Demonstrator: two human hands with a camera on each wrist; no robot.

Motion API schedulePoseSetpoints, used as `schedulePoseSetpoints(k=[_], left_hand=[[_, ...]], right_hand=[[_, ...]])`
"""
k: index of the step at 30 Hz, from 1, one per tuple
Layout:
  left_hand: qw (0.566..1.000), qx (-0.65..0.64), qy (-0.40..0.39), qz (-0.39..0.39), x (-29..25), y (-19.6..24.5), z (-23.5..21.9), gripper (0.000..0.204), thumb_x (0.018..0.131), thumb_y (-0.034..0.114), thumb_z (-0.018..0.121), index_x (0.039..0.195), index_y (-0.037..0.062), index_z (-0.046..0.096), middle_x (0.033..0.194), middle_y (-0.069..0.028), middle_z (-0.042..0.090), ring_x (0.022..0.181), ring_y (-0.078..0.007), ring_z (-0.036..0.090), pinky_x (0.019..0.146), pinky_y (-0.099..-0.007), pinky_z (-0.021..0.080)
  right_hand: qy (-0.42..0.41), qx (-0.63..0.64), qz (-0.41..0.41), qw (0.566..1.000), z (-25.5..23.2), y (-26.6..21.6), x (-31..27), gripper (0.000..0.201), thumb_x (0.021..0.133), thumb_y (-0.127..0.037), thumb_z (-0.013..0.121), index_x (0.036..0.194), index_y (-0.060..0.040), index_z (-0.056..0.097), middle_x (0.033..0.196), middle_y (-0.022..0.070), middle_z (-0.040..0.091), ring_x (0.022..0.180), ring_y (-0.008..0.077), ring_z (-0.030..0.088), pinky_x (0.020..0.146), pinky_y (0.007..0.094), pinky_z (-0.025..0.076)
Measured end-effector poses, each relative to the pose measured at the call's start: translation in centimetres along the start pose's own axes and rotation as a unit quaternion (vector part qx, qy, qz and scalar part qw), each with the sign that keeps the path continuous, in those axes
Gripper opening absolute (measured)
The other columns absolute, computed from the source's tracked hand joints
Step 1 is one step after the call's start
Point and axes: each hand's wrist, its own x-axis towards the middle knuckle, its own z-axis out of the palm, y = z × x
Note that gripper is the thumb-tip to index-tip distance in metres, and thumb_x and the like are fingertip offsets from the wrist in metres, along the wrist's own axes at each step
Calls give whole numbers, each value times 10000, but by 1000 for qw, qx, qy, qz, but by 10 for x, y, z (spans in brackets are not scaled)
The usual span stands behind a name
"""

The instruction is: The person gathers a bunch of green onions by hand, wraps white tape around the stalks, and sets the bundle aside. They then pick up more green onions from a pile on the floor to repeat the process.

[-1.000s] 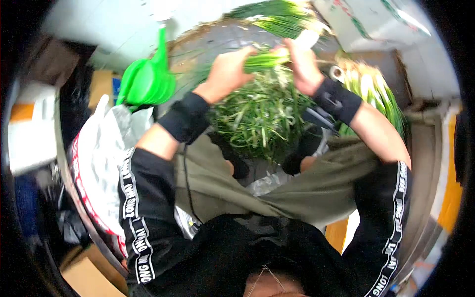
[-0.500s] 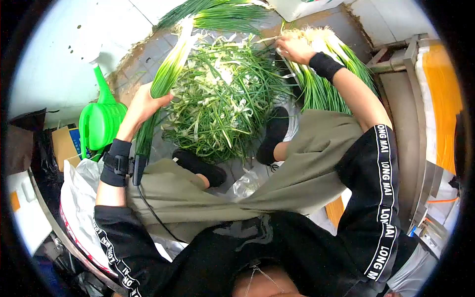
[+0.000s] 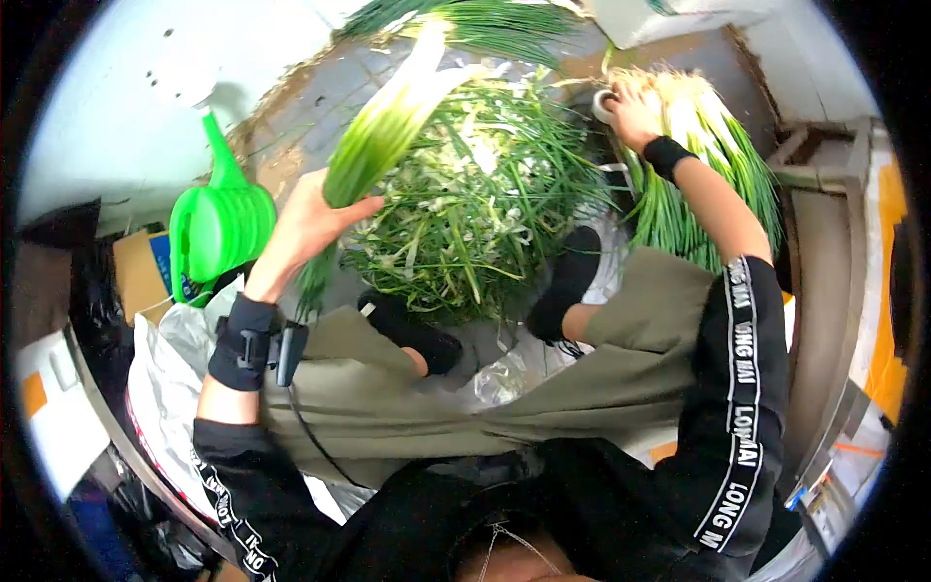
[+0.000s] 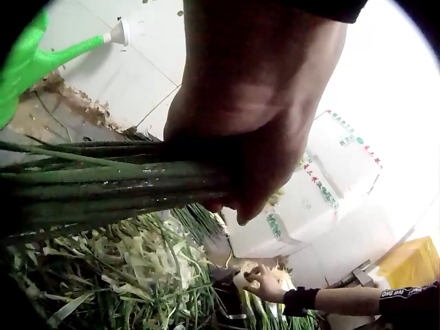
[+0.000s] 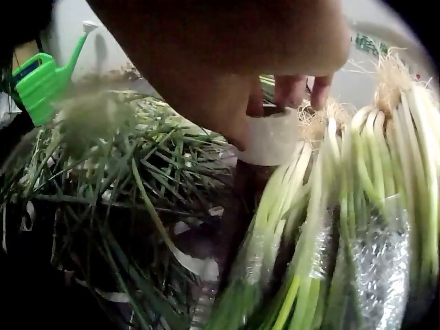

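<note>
My left hand (image 3: 312,225) grips a bunch of scallions (image 3: 393,121) around its green part, white ends up and leaning over the left of the trimmings pile. In the left wrist view the dark green leaves (image 4: 110,189) trail out of the fist. My right hand (image 3: 636,118) is at the root ends of the bundled scallions (image 3: 722,160), its thumb and fingers around a whitish tape roll (image 5: 269,141). Clear film (image 5: 378,268) wraps the bundles just beside the roll. Part of the roll is hidden behind the fingers.
A heap of scallion trimmings (image 3: 465,204) lies on the floor between the feet. More scallions (image 3: 504,29) lie behind it, near a white box (image 3: 650,19). A green watering can (image 3: 225,218) stands at left, a metal frame (image 3: 824,175) at right.
Both hands were together on the scallions above the heap. The left hand has carried the bunch left and turned it root end up; the right let go, moved right and took the tape roll.
</note>
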Motion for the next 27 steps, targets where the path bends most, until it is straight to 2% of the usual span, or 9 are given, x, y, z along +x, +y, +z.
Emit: schedulePoseSetpoints(k=[4,5,9,12,14,18,20,22,27], left_hand=[[999,-20,-19,-17,0,2,-3,237,817,185,781,914,9,655,810,12,645,749,-85,555,696,-278,468],[999,-42,-19,-13,1,5,-3,234,817,190,781,906,13,658,810,15,646,750,-80,554,696,-273,468],[998,-56,18,28,4,3,-6,251,814,220,792,914,21,675,828,11,663,775,-72,574,713,-265,479],[994,-62,60,61,8,3,-3,279,811,236,797,932,16,675,837,6,667,781,-72,580,710,-268,484],[993,-56,76,70,3,17,-3,298,810,246,799,945,13,672,840,-4,669,777,-75,579,706,-274,486],[992,-50,51,109,3,15,1,316,817,267,792,970,18,673,843,-14,665,776,-84,580,717,-282,491],[988,-64,23,139,2,15,-1,365,791,264,808,1018,12,673,875,-28,685,780,-83,600,731,-289,498],[991,-84,-5,102,-7,25,-7,383,854,298,756,1085,13,646,927,-30,683,817,-98,631,748,-282,510],[945,-315,-48,79,-13,22,-11,403,989,332,574,1241,18,564,1040,-69,678,912,-127,657,802,-283,531]], right_hand=[[120,189,-60,973,-33,-15,15,361,837,-214,645,1120,7,610,1262,203,526,1150,352,519,1004,413,407],[87,314,36,945,-52,-31,14,385,870,-252,625,1128,30,582,1211,196,559,1084,314,566,974,342,426],[-40,587,67,806,-134,-101,10,251,905,-251,618,1014,-26,592,936,64,624,914,148,563,869,282,443],[-110,856,12,505,-174,-162,-2,326,932,-284,606,1144,-53,519,1150,88,582,1059,191,582,971,343,457],[-171,881,-32,440,-201,-193,-6,465,974,-357,513,1355,-96,461,1247,97,575,1148,192,564,1006,375,442],[-148,891,-55,426,-244,-226,4,454,1029,-405,460,1335,-73,508,1223,28,605,1080,120,590,958,297,467],[-131,849,-83,505,-249,-229,7,402,1014,-365,516,1289,-74,550,1195,-7,620,1062,84,590,933,276,469],[-127,862,-72,485,-261,-234,2,348,1001,-325,556,1257,-91,580,1166,-12,632,1048,76,592,918,278,471],[-55,833,-54,549,-275,-243,-9,320,995,-265,559,1226,-49,607,1141,17,647,1026,88,603,895,260,484]])
